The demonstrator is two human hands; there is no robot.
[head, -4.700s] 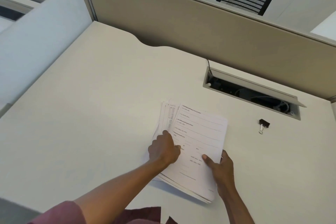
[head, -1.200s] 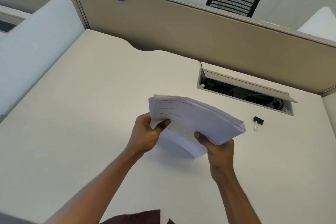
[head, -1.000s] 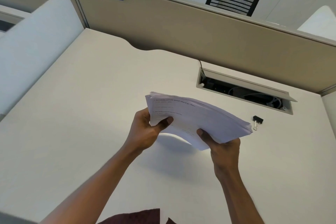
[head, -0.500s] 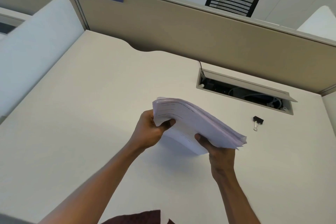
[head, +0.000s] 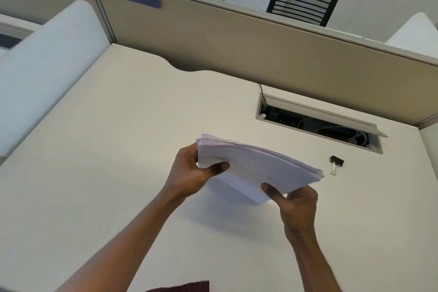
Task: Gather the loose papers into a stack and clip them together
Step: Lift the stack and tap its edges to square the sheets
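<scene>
A stack of white printed papers (head: pixel 257 166) is held above the desk, tilted so its near corner hangs lowest. My left hand (head: pixel 189 172) grips the stack's left end, thumb on top. My right hand (head: pixel 296 204) holds the lower right edge from beneath, thumb on the top sheet. A black binder clip (head: pixel 336 163) with silver handles lies on the desk just right of the stack, apart from both hands.
The beige desk (head: pixel 106 149) is bounded by a tan partition (head: pixel 260 50) at the back and a white divider (head: pixel 40 73) on the left. An open cable tray (head: pixel 317 123) with wires is set into the desk behind the clip.
The papers were lifted off the desk into both hands. Over the last second the stack has been shifted and tilted slightly in the air; the clip has not moved.
</scene>
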